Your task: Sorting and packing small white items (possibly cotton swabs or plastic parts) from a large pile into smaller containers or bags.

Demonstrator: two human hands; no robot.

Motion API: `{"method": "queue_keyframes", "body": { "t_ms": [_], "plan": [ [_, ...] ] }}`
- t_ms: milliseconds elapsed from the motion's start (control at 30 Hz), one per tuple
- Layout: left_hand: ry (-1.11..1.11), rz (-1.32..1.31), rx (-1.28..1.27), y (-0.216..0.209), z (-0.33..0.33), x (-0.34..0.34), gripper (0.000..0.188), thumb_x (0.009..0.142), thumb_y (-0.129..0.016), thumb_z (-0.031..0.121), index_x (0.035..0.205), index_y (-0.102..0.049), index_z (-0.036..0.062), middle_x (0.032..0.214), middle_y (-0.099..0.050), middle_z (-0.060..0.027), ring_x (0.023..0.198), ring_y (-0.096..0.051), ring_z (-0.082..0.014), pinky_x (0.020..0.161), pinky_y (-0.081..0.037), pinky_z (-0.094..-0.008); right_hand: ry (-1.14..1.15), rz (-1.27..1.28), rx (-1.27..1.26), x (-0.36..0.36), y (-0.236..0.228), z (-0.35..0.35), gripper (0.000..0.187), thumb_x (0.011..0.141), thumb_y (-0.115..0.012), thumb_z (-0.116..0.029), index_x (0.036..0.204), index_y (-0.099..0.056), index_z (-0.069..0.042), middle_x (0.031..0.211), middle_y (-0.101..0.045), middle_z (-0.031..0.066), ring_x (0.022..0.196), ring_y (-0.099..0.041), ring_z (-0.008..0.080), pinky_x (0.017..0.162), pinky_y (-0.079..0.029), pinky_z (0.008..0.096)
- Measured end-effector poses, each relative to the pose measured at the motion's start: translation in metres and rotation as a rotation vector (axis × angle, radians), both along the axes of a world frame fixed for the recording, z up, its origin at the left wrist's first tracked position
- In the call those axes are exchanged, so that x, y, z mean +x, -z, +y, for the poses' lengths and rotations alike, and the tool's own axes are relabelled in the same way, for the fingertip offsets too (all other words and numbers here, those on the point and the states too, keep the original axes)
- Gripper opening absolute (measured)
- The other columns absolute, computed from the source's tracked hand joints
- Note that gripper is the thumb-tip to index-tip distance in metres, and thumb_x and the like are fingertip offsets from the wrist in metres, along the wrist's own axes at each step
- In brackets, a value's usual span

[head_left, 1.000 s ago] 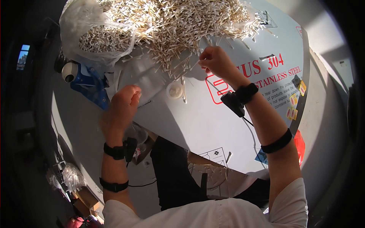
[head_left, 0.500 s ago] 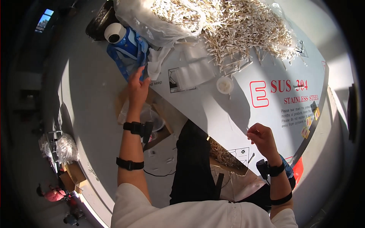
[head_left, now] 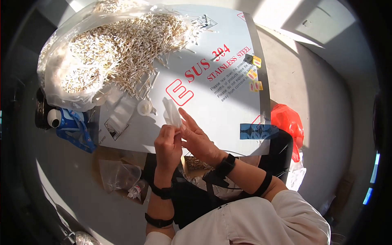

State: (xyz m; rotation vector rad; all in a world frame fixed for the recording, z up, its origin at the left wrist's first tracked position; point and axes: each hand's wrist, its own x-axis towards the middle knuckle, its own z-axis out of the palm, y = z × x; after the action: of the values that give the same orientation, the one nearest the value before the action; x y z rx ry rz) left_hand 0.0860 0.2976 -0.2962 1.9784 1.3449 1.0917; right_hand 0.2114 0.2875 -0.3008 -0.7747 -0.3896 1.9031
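Note:
A small translucent plastic bag (head_left: 171, 111) stands upright between my hands, over the near edge of the sheet-covered table. My left hand (head_left: 166, 145) is closed, pinching the bag's lower end. From the right, my right hand (head_left: 201, 143) meets it, thumb at the bag's lower edge and forefinger stretched along its side; the exact grip is partly hidden. Just beyond the bag sits a small round white tub (head_left: 144, 108). Flat clear plastic bags (head_left: 120, 114) lie to the left of the tub. A large heap of cotton swabs (head_left: 126, 49) spills out of a big clear bag (head_left: 57, 92) behind them.
A bottle in a blue carrier (head_left: 67, 122) stands at the left edge. Small yellow packets (head_left: 253, 74) and a blue patterned strip (head_left: 258, 132) lie on the right of the table (head_left: 212, 118). A red plastic bag (head_left: 288, 124) hangs beyond; a cardboard box (head_left: 104, 173) is below left.
My view has swung to the right. My left hand has come from beside the bottle to meet my right hand, and a plastic bag is now between them.

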Motion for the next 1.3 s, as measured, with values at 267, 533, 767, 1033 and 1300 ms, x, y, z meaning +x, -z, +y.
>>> {"method": "queue_keyframes", "body": {
  "t_ms": [267, 533, 767, 1033, 1300],
  "plan": [
    [0.104, 0.02, -0.179, 0.025, -0.011, 0.034, 0.033, 0.076, -0.065, -0.004, 0.107, -0.056, -0.0013, 0.1, -0.059, -0.0152, 0.072, -0.058, -0.0279, 0.066, -0.049, -0.0361, 0.409, -1.93, 0.518, 0.159, 0.053, 0.008, 0.04, 0.089, -0.055, -0.005, 0.125, -0.045, 0.008, 0.132, -0.045, 0.0253, 0.116, -0.052, 0.0375, 0.096, -0.045, 0.0411],
    [-0.025, 0.131, -0.276, 0.048, -0.015, 0.008, 0.016, 0.079, -0.063, 0.0, 0.094, -0.059, -0.0043, 0.088, -0.063, -0.0174, 0.073, -0.061, -0.0304, 0.069, -0.049, -0.0379, -0.001, -1.992, 0.715, 0.11, 0.077, 0.034, 0.058, 0.087, -0.057, -0.019, 0.136, -0.037, 0.005, 0.148, -0.026, 0.0218, 0.139, -0.024, 0.035, 0.116, -0.018, 0.0444],
    [-0.219, 0.358, -0.016, 0.046, 0.025, -0.018, 0.036, 0.071, -0.069, -0.003, 0.105, -0.058, 0.0027, 0.113, -0.055, -0.0153, 0.107, -0.05, -0.0341, 0.09, -0.043, -0.0416, -0.049, -1.588, 0.747, 0.17, 0.068, 0.121, 0.046, 0.09, -0.049, -0.005, 0.134, -0.038, 0.004, 0.146, -0.032, 0.0246, 0.135, -0.031, 0.0407, 0.111, -0.03, 0.0427],
    [-0.181, 0.324, 0.126, 0.045, 0.063, -0.014, 0.036, 0.067, -0.07, -0.007, 0.101, -0.058, 0.0006, 0.109, -0.057, -0.0125, 0.108, -0.049, -0.0326, 0.092, -0.042, -0.041, -0.029, -2.072, 0.497, 0.193, 0.091, 0.203, 0.061, 0.09, -0.054, -0.024, 0.14, -0.032, 0.002, 0.15, -0.022, 0.0234, 0.142, -0.017, 0.0363, 0.115, -0.015, 0.0453],
    [0.099, 0.3, -0.076, 0.043, 0.064, 0.016, 0.031, 0.07, -0.069, -0.003, 0.099, -0.058, 0.0014, 0.099, -0.06, -0.0134, 0.101, -0.054, -0.0332, 0.09, -0.043, -0.0424, -0.053, -2.015, 0.424, 0.166, 0.089, 0.276, 0.056, 0.09, -0.053, -0.024, 0.14, -0.036, -0.004, 0.15, -0.026, 0.0191, 0.14, -0.024, 0.0343, 0.114, -0.021, 0.0449]
  ]
}}
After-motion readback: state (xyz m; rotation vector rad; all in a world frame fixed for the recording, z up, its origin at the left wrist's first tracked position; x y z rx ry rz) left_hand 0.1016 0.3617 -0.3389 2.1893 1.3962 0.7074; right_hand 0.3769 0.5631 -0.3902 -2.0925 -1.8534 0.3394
